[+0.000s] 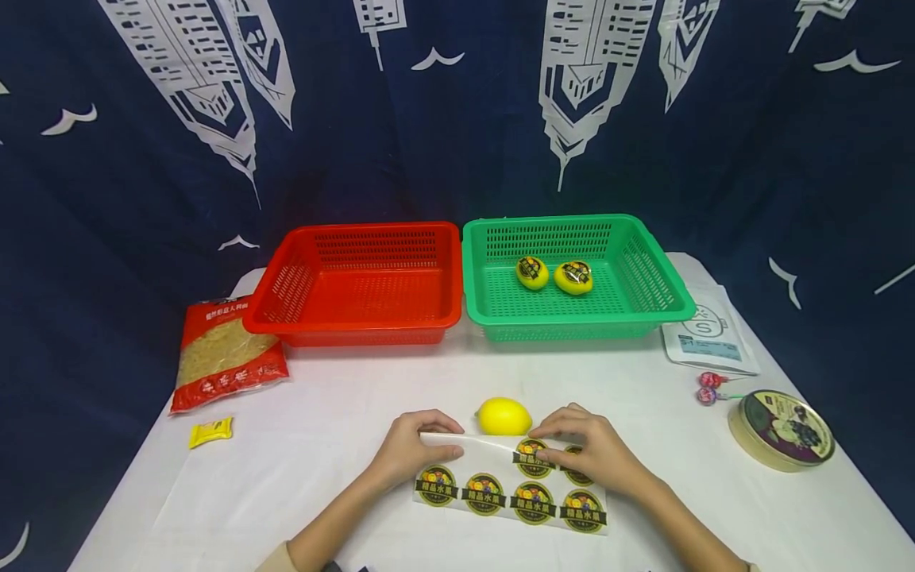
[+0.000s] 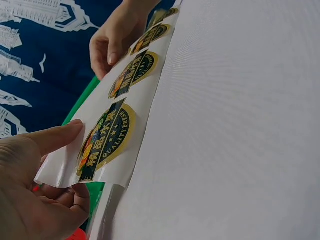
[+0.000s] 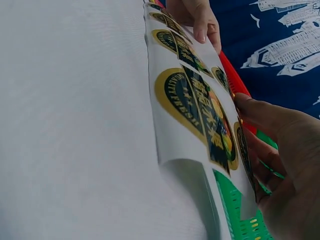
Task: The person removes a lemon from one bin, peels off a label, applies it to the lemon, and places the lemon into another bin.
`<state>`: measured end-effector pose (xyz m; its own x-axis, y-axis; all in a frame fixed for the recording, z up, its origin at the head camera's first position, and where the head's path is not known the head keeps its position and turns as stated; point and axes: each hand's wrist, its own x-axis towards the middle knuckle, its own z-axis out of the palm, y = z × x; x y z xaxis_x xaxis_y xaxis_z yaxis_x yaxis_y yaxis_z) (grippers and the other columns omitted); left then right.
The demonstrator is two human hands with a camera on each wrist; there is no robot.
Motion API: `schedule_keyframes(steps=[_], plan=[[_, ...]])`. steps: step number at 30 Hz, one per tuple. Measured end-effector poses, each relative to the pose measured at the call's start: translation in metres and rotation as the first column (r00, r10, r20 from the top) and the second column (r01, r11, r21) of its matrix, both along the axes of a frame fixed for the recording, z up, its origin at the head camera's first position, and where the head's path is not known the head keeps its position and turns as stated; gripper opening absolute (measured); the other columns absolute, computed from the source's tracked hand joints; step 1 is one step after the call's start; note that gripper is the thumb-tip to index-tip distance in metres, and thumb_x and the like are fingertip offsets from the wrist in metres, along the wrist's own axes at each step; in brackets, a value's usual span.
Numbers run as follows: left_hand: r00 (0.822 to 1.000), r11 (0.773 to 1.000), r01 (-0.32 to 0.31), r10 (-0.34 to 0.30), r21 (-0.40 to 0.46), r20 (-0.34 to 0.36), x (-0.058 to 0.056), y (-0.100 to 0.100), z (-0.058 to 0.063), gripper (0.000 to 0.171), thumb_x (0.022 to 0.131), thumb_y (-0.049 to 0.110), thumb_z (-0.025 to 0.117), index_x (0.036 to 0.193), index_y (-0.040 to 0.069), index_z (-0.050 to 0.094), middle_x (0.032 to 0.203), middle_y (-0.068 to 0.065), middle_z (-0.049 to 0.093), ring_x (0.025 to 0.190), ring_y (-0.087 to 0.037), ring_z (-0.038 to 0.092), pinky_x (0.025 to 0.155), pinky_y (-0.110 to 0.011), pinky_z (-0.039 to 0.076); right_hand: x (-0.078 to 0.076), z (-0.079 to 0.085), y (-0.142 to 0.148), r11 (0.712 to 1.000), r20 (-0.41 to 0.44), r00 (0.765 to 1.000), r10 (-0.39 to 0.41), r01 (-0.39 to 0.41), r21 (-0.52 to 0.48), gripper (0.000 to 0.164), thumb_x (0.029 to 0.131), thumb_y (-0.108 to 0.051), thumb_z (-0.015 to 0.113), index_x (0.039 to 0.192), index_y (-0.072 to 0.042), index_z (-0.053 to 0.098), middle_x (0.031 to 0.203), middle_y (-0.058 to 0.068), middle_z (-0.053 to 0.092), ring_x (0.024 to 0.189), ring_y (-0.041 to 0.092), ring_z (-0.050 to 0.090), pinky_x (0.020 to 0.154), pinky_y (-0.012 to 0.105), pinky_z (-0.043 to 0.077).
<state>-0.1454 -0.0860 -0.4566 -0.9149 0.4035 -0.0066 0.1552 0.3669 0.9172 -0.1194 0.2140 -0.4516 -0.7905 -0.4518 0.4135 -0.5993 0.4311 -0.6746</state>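
A white sheet of round black-and-gold stickers [image 1: 488,457] is held by its far edge just above the table's front part. My left hand [image 1: 415,446] pinches the far left corner, thumb on top and fingers underneath, as the left wrist view shows. At the far right part, my right hand [image 1: 595,450] grips the same sheet between thumb and fingers, its thumb beside a sticker [image 1: 532,459]. The sheet bends, and its near edge hangs lower. Just behind it lies a plain yellow lemon [image 1: 503,416], partly hidden by the sheet's edge.
At the back stand a red basket [image 1: 353,324] and a green basket [image 1: 572,324]; two stickered lemons [image 1: 532,272] lie in the green one. A pasta bag [image 1: 229,353] and yellow packet [image 1: 210,432] lie left. Rightward are a white pouch [image 1: 708,330], lollipops [image 1: 708,395] and a round tin [image 1: 782,430].
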Motion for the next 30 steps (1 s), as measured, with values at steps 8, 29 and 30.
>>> schedule_keyframes(steps=[8, 29, 30], plan=[[1.0, 1.0, -0.015, 0.015, -0.001, 0.025, 0.001, 0.0, -0.001, 0.02, 0.071, 0.024, 0.08, 0.088, 0.019, 0.071, 0.079, 0.01, 0.07, 0.073, -0.005, 0.065, 0.084, -0.031, 0.045, -0.001, 0.001, -0.003, 0.999, 0.046, 0.998, -0.042, 0.042, -0.019, 0.025, 0.072, -0.017, 0.079, 0.095, -0.022, 0.07, 0.096, -0.011, 0.064, 0.092, 0.008, 0.052, 0.08, 0.02, 0.044], [0.998, 0.994, 0.005, -0.012, -0.106, -0.069, 0.004, 0.0, -0.002, 0.015, 0.07, 0.022, 0.08, 0.08, 0.019, 0.069, 0.071, 0.013, 0.066, 0.07, -0.004, 0.062, 0.074, -0.03, 0.049, 0.006, 0.017, -0.01, 0.973, 0.317, 0.948, 0.036, 0.039, -0.228, 0.012, 0.077, 0.0, 0.071, 0.086, -0.006, 0.068, 0.078, 0.007, 0.066, 0.071, 0.015, 0.057, 0.068, 0.026, 0.049], [0.997, 0.993, 0.01, -0.019, -0.114, -0.079, 0.003, -0.001, -0.002, 0.016, 0.071, 0.022, 0.08, 0.082, 0.019, 0.069, 0.072, 0.013, 0.065, 0.07, -0.004, 0.062, 0.073, -0.028, 0.05, 0.004, 0.015, -0.008, 0.969, 0.353, 0.935, 0.04, 0.049, -0.241, 0.011, 0.078, -0.001, 0.071, 0.087, -0.006, 0.068, 0.079, 0.008, 0.066, 0.072, 0.015, 0.057, 0.069, 0.026, 0.049]])
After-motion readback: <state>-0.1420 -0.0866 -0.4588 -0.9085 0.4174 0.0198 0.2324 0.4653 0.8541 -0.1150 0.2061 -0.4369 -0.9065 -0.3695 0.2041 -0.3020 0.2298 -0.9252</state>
